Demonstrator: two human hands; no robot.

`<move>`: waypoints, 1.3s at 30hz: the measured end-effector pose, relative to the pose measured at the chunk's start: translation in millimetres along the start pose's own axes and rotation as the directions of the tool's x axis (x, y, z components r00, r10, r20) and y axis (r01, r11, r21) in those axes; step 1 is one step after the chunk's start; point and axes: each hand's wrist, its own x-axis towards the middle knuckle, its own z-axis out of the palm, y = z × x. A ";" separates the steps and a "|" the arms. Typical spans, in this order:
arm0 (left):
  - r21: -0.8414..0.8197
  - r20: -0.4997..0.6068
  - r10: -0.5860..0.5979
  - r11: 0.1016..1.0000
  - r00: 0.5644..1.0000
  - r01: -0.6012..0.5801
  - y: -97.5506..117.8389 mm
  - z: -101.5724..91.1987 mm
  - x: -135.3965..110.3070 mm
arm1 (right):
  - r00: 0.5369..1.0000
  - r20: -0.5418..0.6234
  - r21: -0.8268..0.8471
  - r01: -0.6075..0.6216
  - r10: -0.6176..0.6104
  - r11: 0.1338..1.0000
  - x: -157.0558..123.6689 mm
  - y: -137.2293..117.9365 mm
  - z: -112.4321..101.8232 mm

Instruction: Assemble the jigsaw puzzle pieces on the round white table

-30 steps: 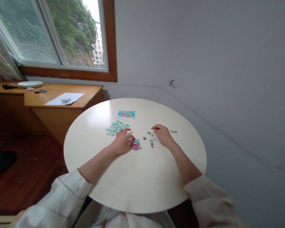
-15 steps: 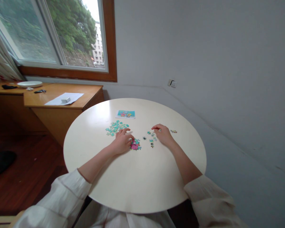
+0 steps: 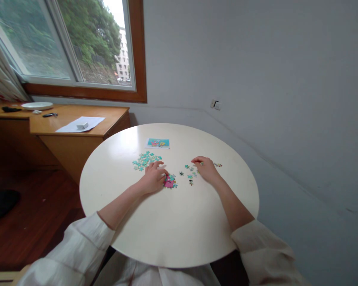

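My left hand (image 3: 155, 177) rests at the left edge of a joined patch of jigsaw puzzle (image 3: 169, 182) with a pink figure on it. Its fingers are curved and apart, with the fingertips touching or just over the patch. My right hand (image 3: 205, 167) is above the right side of the table, fingers bent together; a small greenish puzzle piece (image 3: 202, 163) shows among them. Loose puzzle pieces (image 3: 190, 176) lie between the two hands. Beyond my left hand is a heap of teal puzzle pieces (image 3: 146, 159).
A picture card (image 3: 157, 143) lies flat at the back of the round white table (image 3: 173, 230). More pieces (image 3: 218, 165) are right of my right hand. A wooden desk (image 3: 116, 119) with paper (image 3: 92, 122) and a white plate (image 3: 37, 105) stands back left.
My right hand has shifted very slightly to the right, with the small greenish piece moving along. My left hand and the joined patch look unchanged.
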 end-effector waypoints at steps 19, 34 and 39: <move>-0.005 -0.009 0.000 1.000 1.000 0.000 -0.4 0.6 -0.2 | 1.000 -0.012 -0.038 -0.015 0.015 0.999 -0.7 -5.5 -3.7; 0.000 -0.011 0.002 1.000 1.000 -0.002 -1.3 1.1 -0.1 | 0.999 -0.030 -0.074 -0.016 0.014 0.997 0.1 -3.0 -5.5; -0.001 -0.004 -0.004 1.000 1.000 0.004 -1.6 1.2 -0.1 | 0.997 0.050 -0.106 -0.055 0.061 0.993 -0.1 -0.6 -8.2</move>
